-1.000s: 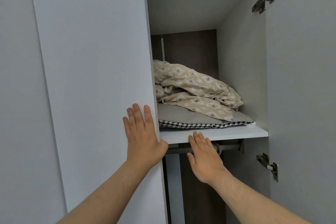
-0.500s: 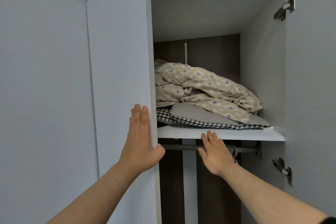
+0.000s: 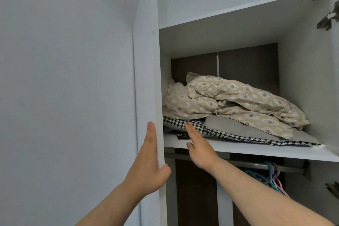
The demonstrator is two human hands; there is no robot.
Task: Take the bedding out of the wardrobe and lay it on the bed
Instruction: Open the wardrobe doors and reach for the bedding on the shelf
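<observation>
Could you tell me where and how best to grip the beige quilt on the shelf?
Probably from the open front: scoop under the folded lower edge of the beige quilt, where it overlaps the grey pillow. It lies crumpled; pinching may lift one fold.

Illumination soft, even and cool grey; source not in view. The wardrobe (image 3: 238,0) interior darkens toward the far back panel (image 3: 247,64), with shade below the shelf (image 3: 256,149). The bedding (image 3: 238,97) is in sharp focus. Fingertips of the right hand (image 3: 200,148) are slightly motion-smeared. Straight edges bow near the borders; the hinge (image 3: 328,18) at far right is soft.
</observation>
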